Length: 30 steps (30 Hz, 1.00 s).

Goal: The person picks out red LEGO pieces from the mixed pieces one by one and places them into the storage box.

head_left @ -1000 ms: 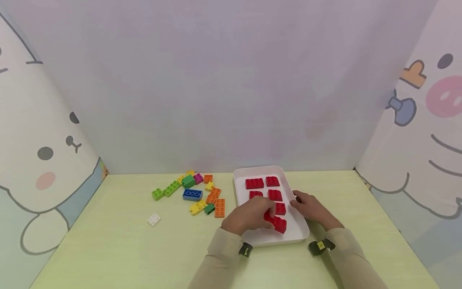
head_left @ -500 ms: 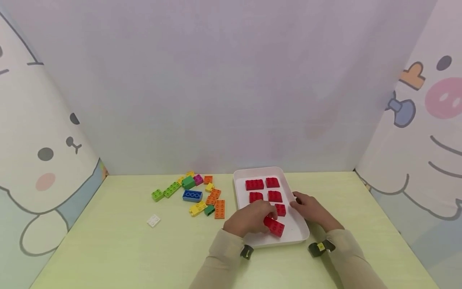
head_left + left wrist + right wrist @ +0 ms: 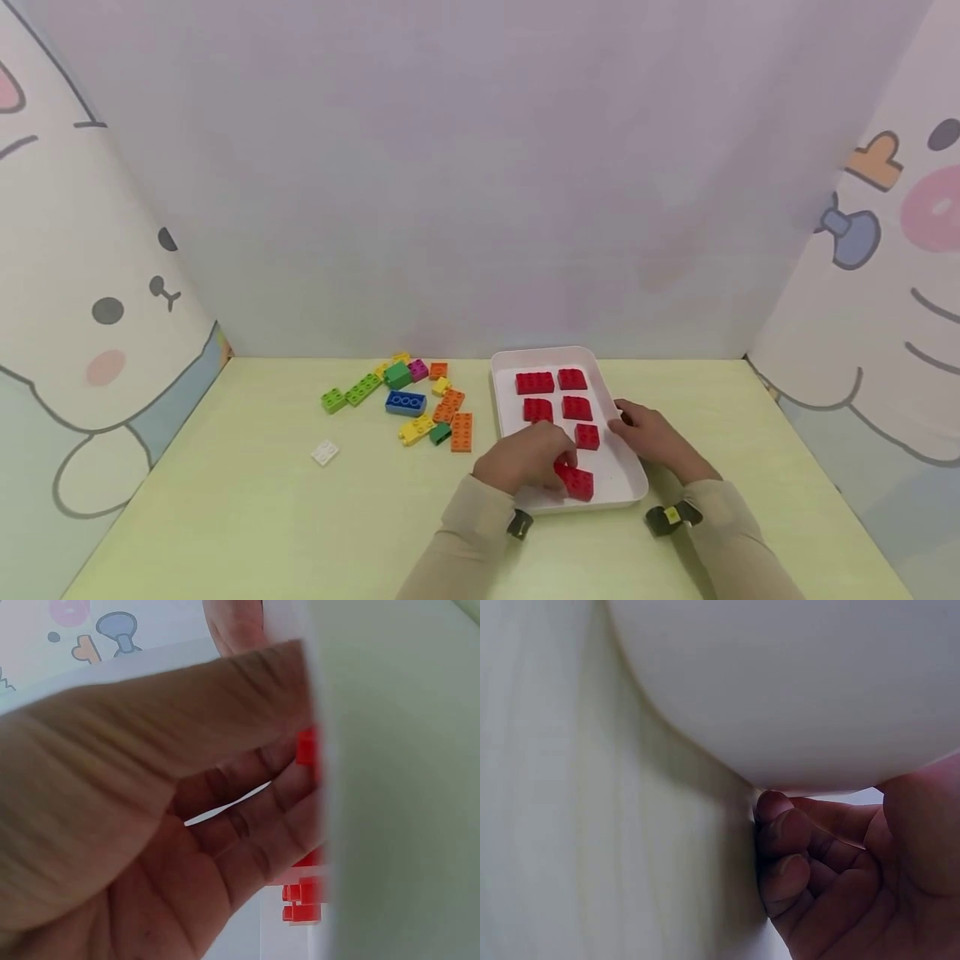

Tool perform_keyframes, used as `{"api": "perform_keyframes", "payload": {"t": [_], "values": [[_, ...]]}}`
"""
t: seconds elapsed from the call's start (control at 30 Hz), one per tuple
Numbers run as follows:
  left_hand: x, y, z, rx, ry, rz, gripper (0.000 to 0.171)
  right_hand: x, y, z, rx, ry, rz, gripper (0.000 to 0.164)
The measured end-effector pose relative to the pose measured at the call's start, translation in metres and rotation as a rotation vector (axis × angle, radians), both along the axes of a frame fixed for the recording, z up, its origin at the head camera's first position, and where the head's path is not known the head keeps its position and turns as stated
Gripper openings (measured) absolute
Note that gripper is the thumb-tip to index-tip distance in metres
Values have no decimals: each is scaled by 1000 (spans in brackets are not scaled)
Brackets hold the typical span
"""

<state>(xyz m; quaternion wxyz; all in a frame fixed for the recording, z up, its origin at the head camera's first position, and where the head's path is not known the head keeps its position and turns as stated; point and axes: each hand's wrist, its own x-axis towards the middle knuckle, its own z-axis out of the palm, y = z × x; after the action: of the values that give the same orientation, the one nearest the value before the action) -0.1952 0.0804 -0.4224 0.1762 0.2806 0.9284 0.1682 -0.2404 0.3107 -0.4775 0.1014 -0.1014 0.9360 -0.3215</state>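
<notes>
My left hand (image 3: 531, 457) reaches over the near left part of a white tray (image 3: 628, 481), thumb and fingers pinching a red toy brick (image 3: 579, 483) low inside it. In the left wrist view the tray's wall hides most of that brick, and the thumb (image 3: 217, 705) lies across in front. Several other red bricks, one a studded block (image 3: 535, 382), sit spaced out in the tray. At the tray's right side my right hand (image 3: 654, 432) grips the rim, thumb on the edge. Its curled fingers (image 3: 784, 832) are against the outer wall, close over the table.
Left of the tray lie several loose bricks, among them a blue one (image 3: 406, 403), a flat orange one (image 3: 462, 432) and a yellow one (image 3: 416, 429). Apart from them is a white brick (image 3: 325, 452). A pale curtain wall (image 3: 480, 183) stands behind the table.
The red brick in my left hand has turned from slanting to nearly level with the tray's near edge. My right hand stays on the rim. The head view has shifted slightly.
</notes>
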Motion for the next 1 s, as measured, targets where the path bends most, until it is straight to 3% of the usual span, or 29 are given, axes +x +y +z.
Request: {"api": "perform_keyframes", "payload": {"t": [0.5,0.67,0.83,1.0], "values": [[5,1,2,-9,-11,60,30,-2,3,-4,-10,16,-2,50],[5,1,6,-19,11,39,39,-1,3,-3,-12,11,-3,50],[4,-6,21,7,66,3,41,-1,3,-3,-15,-5,-8,51],[3,-26,44,123,218,-2,54,0,3,-4,-12,-12,-11,52]]}}
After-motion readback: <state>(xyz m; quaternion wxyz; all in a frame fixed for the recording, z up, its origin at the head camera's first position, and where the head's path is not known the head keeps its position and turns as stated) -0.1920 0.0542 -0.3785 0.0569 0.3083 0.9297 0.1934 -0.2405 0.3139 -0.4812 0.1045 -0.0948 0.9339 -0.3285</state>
